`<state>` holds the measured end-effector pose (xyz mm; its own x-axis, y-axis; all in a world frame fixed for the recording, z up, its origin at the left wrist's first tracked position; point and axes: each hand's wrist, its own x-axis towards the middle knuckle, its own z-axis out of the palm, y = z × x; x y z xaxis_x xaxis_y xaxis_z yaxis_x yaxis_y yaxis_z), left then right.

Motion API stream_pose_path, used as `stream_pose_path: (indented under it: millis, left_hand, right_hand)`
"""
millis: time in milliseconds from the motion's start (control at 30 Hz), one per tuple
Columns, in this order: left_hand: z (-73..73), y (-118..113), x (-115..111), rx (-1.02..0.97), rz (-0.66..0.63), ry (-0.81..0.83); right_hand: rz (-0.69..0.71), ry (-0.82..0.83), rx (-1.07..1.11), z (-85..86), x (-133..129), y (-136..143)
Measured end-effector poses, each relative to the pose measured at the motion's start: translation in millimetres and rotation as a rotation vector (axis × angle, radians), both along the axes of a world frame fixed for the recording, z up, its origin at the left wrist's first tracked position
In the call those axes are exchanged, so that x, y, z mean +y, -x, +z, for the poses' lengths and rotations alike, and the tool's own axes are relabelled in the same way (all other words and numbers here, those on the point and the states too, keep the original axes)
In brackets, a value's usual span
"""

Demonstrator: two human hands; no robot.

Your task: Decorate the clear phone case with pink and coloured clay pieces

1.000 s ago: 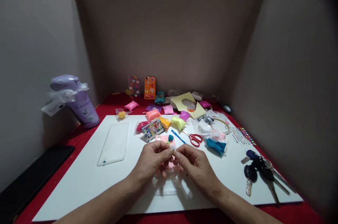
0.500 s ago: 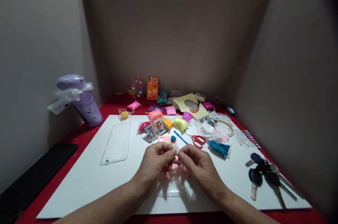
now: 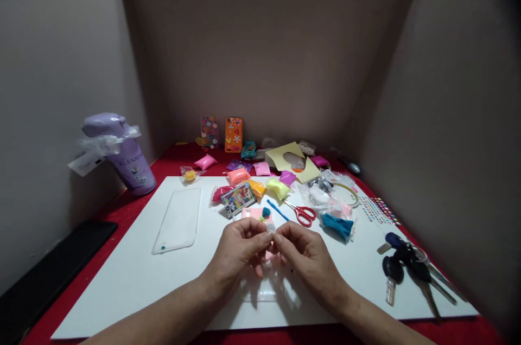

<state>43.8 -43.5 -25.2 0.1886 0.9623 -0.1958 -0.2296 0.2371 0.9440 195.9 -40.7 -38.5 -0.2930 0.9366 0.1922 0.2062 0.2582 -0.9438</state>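
My left hand (image 3: 242,247) and my right hand (image 3: 303,253) meet fingertip to fingertip over the white board (image 3: 134,285). Between the pinched fingers is a small whitish piece (image 3: 271,228), mostly hidden. Right behind and below them lies a pink phone case (image 3: 250,213) with a teal lump (image 3: 266,212) and a bit of yellow on it, partly covered by my fingers. Clear plastic (image 3: 264,291) rests on the board beneath my hands. Just beyond, a blue tool (image 3: 277,210) lies beside red-handled scissors (image 3: 304,216).
A clear phone case (image 3: 179,220) lies at left, near a purple wrapped bottle (image 3: 134,163) and a black slab (image 3: 61,269). Colourful clay packets (image 3: 278,189) and a sticker card (image 3: 239,200) sit behind. Keys (image 3: 407,263) and gem stickers (image 3: 376,210) are at right.
My fingertips have drawn slightly closer together around the small piece. The whole view has shifted a little; the objects on the board keep their places.
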Motion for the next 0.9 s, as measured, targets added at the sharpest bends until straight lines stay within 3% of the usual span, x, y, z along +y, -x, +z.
stream_pose_path:
  millis: [900]
  left_hand:
    - [3.8, 3.1, 0.9, -0.048, -0.015, 0.01]
  right_hand:
    - [0.009, 0.054, 0.046, -1.1, 1.2, -0.8]
